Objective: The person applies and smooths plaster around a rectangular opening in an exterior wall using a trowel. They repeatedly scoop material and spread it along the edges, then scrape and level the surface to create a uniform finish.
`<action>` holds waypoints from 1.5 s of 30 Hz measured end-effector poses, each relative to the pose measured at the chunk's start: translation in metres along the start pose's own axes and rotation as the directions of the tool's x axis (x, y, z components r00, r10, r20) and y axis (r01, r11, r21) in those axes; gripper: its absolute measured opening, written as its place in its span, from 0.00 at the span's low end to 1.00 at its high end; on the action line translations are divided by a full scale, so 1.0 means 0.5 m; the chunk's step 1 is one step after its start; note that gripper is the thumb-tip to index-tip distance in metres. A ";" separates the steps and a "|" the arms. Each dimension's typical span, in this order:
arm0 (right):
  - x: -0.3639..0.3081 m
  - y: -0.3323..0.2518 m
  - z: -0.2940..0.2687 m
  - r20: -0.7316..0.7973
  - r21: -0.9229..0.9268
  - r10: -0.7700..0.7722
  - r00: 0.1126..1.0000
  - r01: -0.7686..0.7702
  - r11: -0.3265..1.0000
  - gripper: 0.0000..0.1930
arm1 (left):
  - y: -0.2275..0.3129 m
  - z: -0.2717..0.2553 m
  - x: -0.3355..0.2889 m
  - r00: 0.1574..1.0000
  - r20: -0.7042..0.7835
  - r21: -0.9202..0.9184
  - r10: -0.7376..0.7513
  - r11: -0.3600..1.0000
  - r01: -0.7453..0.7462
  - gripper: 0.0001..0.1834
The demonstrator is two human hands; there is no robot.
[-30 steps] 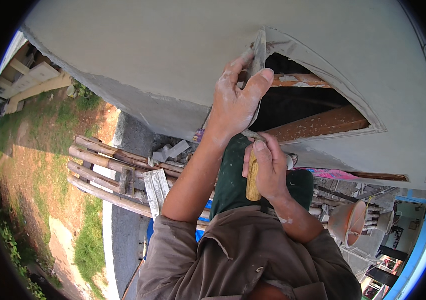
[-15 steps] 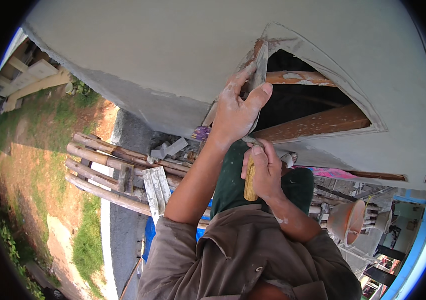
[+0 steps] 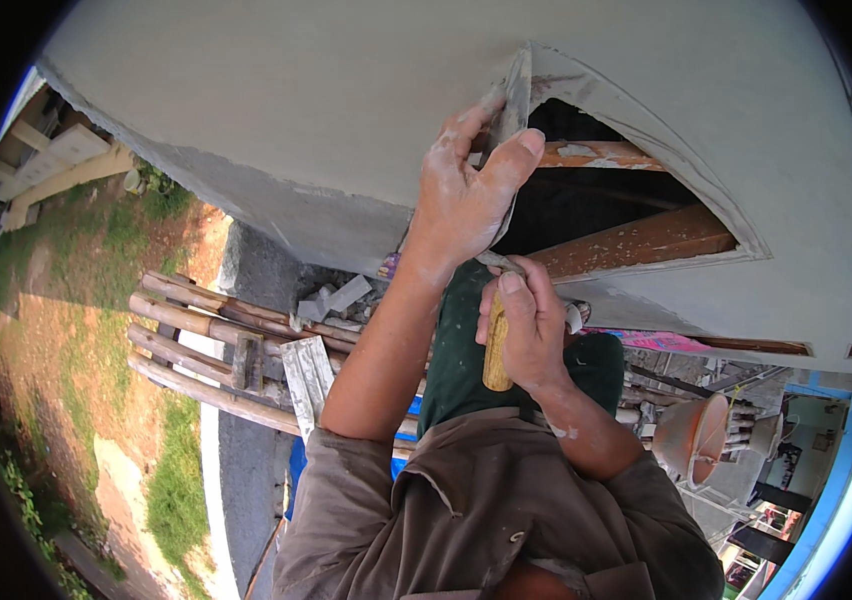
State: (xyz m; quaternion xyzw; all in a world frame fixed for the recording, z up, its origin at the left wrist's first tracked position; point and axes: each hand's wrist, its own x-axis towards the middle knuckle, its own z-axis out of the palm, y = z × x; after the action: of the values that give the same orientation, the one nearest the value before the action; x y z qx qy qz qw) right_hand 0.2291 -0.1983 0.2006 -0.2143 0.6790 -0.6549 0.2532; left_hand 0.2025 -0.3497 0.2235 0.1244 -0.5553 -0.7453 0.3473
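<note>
My left hand (image 3: 461, 195) is closed around a long, thin, grey, plaster-smeared strip (image 3: 517, 85), thumb on one side and fingers on the other. The strip stands along the left edge of a curved opening (image 3: 586, 205) in the grey plastered wall. Lower down and to the right, my right hand (image 3: 529, 325) grips the yellow wooden handle of a trowel (image 3: 497, 350). Its metal shank points up toward my left wrist; the blade is mostly hidden behind that hand and the strip. Both hands and forearms carry whitish smears.
Brown wooden bars (image 3: 646, 245) cross the opening. Below are bamboo poles (image 3: 186, 320), a plaster-caked board (image 3: 306, 375), rubble blocks (image 3: 346, 295) and, to the right, an orange-brown bucket (image 3: 691, 440). Grass and bare soil (image 3: 96, 400) lie at the left.
My left hand has shifted slightly left with the strip, whose top now stands a little higher and farther left. My right hand has moved slightly left with the trowel.
</note>
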 end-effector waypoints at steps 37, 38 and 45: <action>-0.003 0.173 0.003 -0.025 -0.031 0.124 0.992 -0.125 0.992 0.13 | -0.158 -0.069 -0.054 0.984 -0.015 0.075 -0.175 0.982 0.175 0.32; -0.003 0.177 0.003 -0.029 -0.043 0.129 0.991 -0.130 0.991 0.13 | -0.167 -0.073 -0.056 0.981 -0.019 0.063 -0.194 0.979 0.195 0.32; -0.011 0.233 -0.001 -0.017 -0.089 0.338 0.941 -0.339 0.937 0.15 | -0.281 -0.112 -0.097 0.924 -0.122 0.060 -0.362 0.927 0.370 0.32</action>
State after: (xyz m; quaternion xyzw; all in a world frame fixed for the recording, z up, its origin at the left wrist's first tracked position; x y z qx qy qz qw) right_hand 0.2378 -0.1889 0.0846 -0.1051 0.7348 -0.5705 0.3517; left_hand 0.2163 -0.3395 0.0656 0.2804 -0.5326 -0.7658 0.2263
